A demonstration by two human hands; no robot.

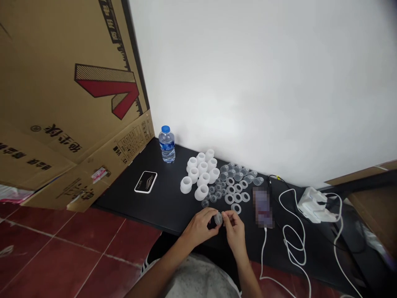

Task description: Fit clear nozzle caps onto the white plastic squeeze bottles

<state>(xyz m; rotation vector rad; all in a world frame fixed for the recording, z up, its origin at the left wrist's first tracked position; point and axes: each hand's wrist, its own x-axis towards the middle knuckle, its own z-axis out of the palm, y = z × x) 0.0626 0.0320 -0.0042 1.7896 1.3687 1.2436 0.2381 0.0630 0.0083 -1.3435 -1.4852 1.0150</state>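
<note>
Thumb and fingers of my left hand (199, 226) are curled around a small translucent ridged round piece (218, 218), held low over the table's front edge. My right hand (235, 229) is closed in a pinch at the right side of this piece; what its fingertips grip is too small to tell. Just beyond my hands lie several flat translucent rings (229, 199) and several small clear round caps (213, 198). Several white round hollow jars (203, 168) stand in a group behind, to the left. Several clear domed pieces (238, 176) lie in rows by the wall.
On the black table (167, 198) are a water bottle (168, 145) and a white-rimmed black card-like object (146, 182). A blurred phone (263, 207) with a white cable (263, 252) lies right. Beyond it sits a white power strip (316, 205). A large cardboard box (62, 82) rises at left.
</note>
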